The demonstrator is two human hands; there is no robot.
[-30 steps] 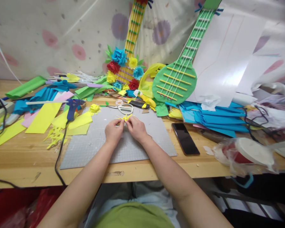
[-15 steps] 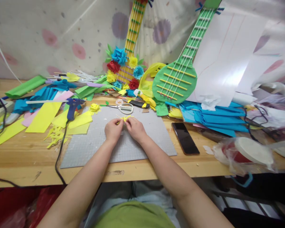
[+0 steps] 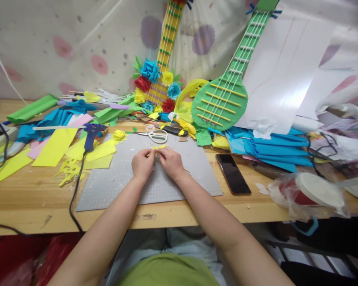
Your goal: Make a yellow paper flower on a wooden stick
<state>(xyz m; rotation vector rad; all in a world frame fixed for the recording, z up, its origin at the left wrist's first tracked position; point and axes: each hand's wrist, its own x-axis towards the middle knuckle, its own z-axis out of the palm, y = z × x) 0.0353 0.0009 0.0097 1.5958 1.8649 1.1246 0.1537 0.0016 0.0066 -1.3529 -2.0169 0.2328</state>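
Observation:
Both my hands meet over the grey cutting mat [image 3: 116,194]. A small yellow crepe paper piece [image 3: 160,146] shows at their fingertips, its lower part hidden by the fingers. My left hand [image 3: 143,163] pinches it from the left, thumb and forefinger together. From the other side, my right hand [image 3: 170,162] pinches the same piece. A thin pale stick pokes out near the right wrist. Just beyond the hands lie white-handled scissors [image 3: 158,136]. One finished yellow paper flower [image 3: 118,135] rests at the mat's upper left.
A blue glue gun [image 3: 91,135] with a black cord lies left among yellow paper strips [image 3: 56,147]. A phone [image 3: 233,174] sits right of the mat. Behind stand a green paper lute [image 3: 223,101] and a yellow flowered one [image 3: 170,35]. Blue paper [image 3: 271,149] is piled at right.
My fingers have shifted slightly around the yellow paper, and less of it shows. A thin stick now shows by my right wrist. Everything else stays in place.

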